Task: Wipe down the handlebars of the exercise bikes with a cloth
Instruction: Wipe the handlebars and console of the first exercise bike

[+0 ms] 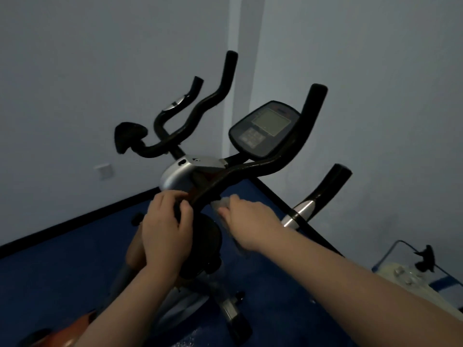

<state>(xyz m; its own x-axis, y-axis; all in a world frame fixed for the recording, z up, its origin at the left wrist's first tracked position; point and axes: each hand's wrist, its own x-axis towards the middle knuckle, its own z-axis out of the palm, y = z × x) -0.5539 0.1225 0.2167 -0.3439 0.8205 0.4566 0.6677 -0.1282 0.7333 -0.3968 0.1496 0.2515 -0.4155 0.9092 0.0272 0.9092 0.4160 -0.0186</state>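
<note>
2 hands (pixel 165 229), 1 cloth (pixel 221 204), 1 handlebar (pixel 250 169)

I recorded black handlebars (pixel 263 169), a grey cloth (pixel 221 204), a silver housing (pixel 175 176), a dark console (pixel 263 128) with grey screen, blue floor (pixel 62 259), and pale walls (pixel 100 71).

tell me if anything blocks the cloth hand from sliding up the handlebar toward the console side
Nothing visible does. The right hand presses the cloth against the handlebar near its low centre, and the bar runs bare from there up past the console to its tip.
</note>
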